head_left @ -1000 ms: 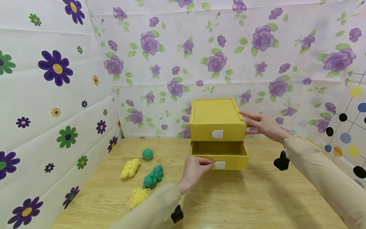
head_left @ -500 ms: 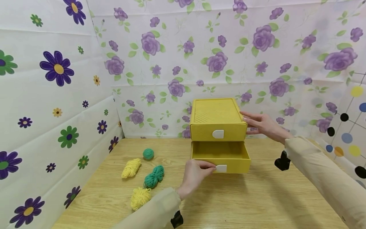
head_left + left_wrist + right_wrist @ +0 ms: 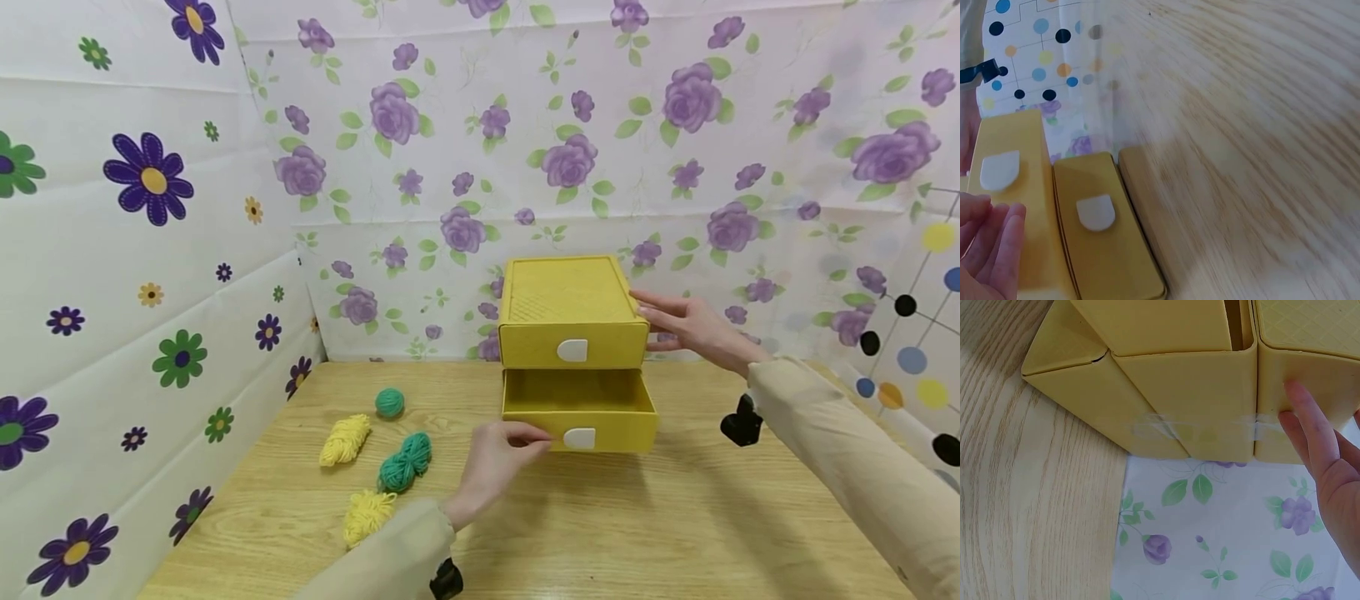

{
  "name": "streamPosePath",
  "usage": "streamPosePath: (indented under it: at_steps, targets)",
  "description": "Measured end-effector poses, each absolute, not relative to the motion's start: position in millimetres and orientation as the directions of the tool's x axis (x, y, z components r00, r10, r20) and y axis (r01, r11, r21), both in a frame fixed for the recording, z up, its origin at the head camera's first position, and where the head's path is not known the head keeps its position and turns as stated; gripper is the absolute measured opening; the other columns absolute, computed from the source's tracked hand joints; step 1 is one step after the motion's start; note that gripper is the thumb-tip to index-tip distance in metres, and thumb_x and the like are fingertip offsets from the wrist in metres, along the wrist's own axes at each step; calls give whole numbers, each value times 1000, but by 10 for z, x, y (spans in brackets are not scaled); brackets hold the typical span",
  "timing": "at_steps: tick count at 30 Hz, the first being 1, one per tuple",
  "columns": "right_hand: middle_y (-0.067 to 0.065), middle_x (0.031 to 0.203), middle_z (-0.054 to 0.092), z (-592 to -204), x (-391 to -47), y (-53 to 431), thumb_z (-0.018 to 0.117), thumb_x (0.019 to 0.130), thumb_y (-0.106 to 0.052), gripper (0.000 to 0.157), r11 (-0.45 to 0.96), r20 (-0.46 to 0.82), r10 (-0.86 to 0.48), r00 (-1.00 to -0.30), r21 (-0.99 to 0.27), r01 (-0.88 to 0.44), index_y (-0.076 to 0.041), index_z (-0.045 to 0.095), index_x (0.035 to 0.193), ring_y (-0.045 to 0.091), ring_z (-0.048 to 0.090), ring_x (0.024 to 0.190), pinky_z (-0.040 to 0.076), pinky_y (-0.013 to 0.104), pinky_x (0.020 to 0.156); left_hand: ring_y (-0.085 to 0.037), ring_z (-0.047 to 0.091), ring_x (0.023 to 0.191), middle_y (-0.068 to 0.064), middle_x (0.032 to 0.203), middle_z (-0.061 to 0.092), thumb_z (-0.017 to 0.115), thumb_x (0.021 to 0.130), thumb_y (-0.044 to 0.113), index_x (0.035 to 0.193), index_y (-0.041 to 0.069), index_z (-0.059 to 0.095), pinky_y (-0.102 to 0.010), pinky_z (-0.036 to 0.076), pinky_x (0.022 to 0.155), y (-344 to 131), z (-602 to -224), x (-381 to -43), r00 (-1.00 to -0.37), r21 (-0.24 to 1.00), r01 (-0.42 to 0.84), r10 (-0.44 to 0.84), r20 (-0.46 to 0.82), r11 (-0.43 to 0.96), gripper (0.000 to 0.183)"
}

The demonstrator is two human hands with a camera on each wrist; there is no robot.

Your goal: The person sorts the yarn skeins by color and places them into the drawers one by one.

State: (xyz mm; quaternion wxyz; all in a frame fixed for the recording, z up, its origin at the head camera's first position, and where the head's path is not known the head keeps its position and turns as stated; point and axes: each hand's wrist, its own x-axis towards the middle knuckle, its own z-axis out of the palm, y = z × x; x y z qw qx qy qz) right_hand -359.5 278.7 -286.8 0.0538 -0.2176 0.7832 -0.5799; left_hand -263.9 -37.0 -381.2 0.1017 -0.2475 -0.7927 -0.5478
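A yellow drawer cabinet (image 3: 566, 287) stands at the back of the table, with white tabs on its drawers. Its middle drawer (image 3: 525, 425) is pulled partway out, and no contents show inside. My left hand (image 3: 491, 462) is just left of that drawer's white tab (image 3: 580, 438), fingers loosely bent and holding nothing. In the left wrist view, a lower drawer (image 3: 1079, 181) with its own tab lies flush beneath the pulled-out one; the head view hides it. My right hand (image 3: 693, 329) rests its extended fingers against the cabinet's right side, near the top.
On the left of the table (image 3: 262, 517) lie two yellow yarn bundles (image 3: 345, 440), a green yarn bundle (image 3: 405, 461) and a small green yarn ball (image 3: 389, 403). Flowered cloth (image 3: 450, 167) hangs behind the cabinet.
The middle drawer came out a little further while my left hand pinched its tab. Since then my left hand has let go and moved slightly left. My right hand stays in place.
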Motion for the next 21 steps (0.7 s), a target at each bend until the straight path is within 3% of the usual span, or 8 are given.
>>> streamPosePath:
  at_steps: [14, 21]
  targets:
    - [14, 143, 25, -2866, -3598, 2781, 52, 93, -32, 58, 238, 162, -389, -907, -933, -269, -13, 29, 143, 25, 51, 108, 45, 43, 80, -28, 62, 74, -12, 85, 66, 67, 81, 3, 92, -2, 70, -29, 51, 63, -824, -3373, -2443, -868, 821, 495, 217, 447, 286, 13]
    - [11, 143, 26, -2863, -3588, 2764, 52, 93, -30, 56, 234, 161, -380, -911, -936, -263, -14, 31, 142, 25, 51, 108, 46, 42, 79, -23, 61, 78, -6, 84, 67, 72, 78, 9, 89, 5, 72, -31, 50, 64, -1065, -3495, -2630, -877, 822, 480, 152, 455, 307, 12]
